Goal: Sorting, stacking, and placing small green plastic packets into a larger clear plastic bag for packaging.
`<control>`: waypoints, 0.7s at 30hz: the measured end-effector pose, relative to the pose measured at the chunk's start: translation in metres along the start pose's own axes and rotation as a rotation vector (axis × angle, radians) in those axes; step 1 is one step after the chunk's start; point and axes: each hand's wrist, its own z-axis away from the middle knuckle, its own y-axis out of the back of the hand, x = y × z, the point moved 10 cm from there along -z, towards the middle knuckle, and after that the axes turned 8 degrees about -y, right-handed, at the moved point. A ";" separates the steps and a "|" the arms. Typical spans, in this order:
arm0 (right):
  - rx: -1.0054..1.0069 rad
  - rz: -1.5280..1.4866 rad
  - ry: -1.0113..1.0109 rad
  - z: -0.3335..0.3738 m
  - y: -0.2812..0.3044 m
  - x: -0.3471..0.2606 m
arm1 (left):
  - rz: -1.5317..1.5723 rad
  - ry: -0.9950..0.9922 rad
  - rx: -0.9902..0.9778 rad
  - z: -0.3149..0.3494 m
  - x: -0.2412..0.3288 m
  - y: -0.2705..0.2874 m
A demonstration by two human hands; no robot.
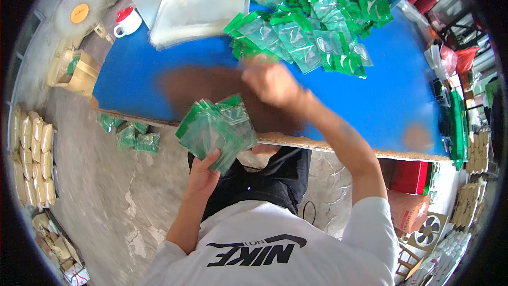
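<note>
My left hand point(203, 172) is closed on a fanned stack of small clear packets with green tops point(214, 132), held in front of the table's near edge. Each packet seems to have something thin and curved inside, too small to name. Over the blue tabletop point(381, 111), my right hand point(272, 82) is smeared by motion, so its fingers and anything in them cannot be made out. It is just short of a large heap of similar green packets point(296, 39), which spreads from the table's far side toward the middle.
Large clear plastic bags point(203, 8) lie stacked at the far left of the table, beside a white mug with a red top point(128, 21). A fan point(79, 13) and a cardboard box point(74, 74) stand left. Green bundles point(140, 140) sit below the near edge.
</note>
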 end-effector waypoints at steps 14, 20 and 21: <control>0.415 -0.261 -0.074 0.019 0.044 0.037 | 0.046 -0.030 -0.076 -0.004 -0.001 0.007; 0.408 0.141 -0.085 0.056 0.007 0.055 | 0.036 0.039 -0.140 -0.006 -0.019 0.011; 0.352 0.089 -0.019 0.066 -0.002 0.021 | 0.035 0.037 -0.152 -0.004 -0.021 0.004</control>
